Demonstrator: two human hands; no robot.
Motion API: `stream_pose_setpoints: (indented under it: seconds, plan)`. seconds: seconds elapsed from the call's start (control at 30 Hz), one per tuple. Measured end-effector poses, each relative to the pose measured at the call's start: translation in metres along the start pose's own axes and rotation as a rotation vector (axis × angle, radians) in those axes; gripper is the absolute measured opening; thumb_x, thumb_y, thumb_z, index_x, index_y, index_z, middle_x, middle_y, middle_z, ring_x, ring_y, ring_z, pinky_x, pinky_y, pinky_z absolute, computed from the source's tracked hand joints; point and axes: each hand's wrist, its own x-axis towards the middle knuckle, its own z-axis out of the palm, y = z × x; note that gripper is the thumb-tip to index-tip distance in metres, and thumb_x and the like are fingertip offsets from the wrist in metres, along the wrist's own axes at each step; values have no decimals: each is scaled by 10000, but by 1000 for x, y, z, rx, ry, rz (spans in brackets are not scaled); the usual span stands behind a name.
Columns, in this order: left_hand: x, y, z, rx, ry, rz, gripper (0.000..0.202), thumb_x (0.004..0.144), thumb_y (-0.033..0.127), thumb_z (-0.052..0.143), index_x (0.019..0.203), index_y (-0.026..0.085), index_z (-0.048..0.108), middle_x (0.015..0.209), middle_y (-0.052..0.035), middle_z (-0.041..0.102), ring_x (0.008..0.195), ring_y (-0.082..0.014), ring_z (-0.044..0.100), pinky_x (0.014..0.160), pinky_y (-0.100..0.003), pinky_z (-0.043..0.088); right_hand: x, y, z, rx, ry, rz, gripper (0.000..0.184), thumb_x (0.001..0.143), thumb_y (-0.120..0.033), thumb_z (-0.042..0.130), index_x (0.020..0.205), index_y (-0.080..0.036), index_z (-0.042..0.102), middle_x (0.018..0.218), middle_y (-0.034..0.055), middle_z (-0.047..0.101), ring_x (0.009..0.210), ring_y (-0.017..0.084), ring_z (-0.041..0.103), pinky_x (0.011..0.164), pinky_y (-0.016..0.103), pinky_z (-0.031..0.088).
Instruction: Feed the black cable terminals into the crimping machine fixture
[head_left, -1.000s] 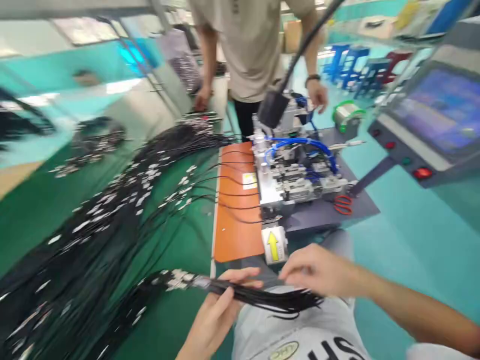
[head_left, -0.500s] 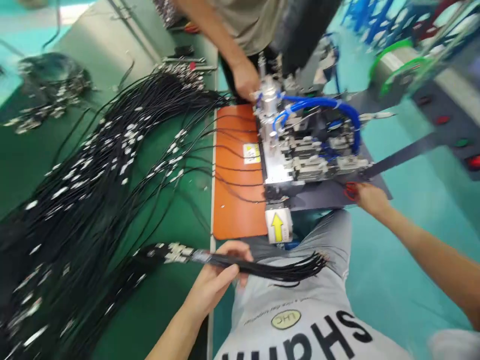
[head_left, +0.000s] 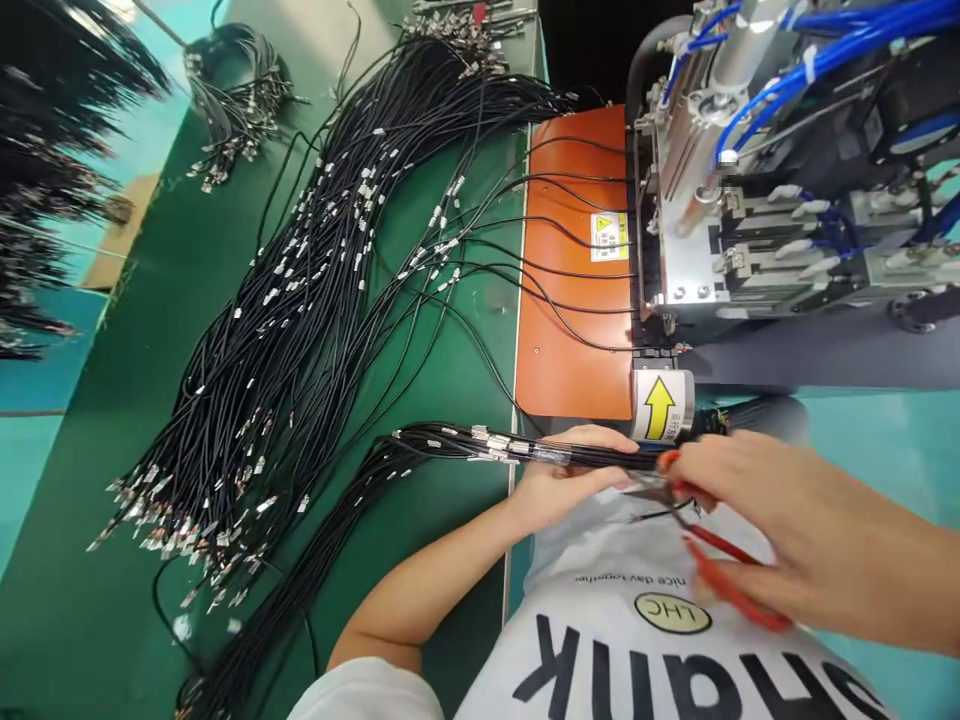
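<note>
Right hand (head_left: 795,540) back from 2 o'clock, gripping scissors (head_left: 731,592).
Left hand (head_left: 562,480) clamps cable bundle (head_left: 450,440); blades beside its end.

The person wears a white short-sleeved T-shirt (head_left: 600,560) printed with large black block letters, a pale-yellow oval badge (head_left: 673,612) reading LHC and a line of small dark text. Its left sleeve (head_left: 360,700) ends above the elbow. The left hand (head_left: 559,480) and right hand (head_left: 787,530) are bare.
</note>
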Motion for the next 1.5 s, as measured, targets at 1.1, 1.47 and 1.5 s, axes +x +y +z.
stream_pose_setpoints:
  seconds: [1.1,1.47,1.5]
  plan:
    - [-3,-21,-9,243,-66,196,357,863,419,693,1147,203,703,1183,-108,690,1168,-266,614,1036,-421,491,54,1,25,-237,3,-188,261,909,-416,579,756,-205,593,643,4,638,575,166,547,588,306,253]
    - [-5,-30,-11,343,-70,184,357,851,389,711,1160,211,701,1170,-99,702,1169,-268,623,1045,-428,490,54,-5,17,-166,-113,-104,210,854,-395,658,769,-221,577,601,-23,614,545,161,515,576,288,258]
    - [-6,-31,-11,363,-63,175,359,849,384,713,1163,212,700,1166,-97,704,1167,-268,624,1044,-432,492,54,-6,17,-150,-119,-106,199,853,-381,655,769,-221,571,602,-25,613,544,159,509,580,287,263]
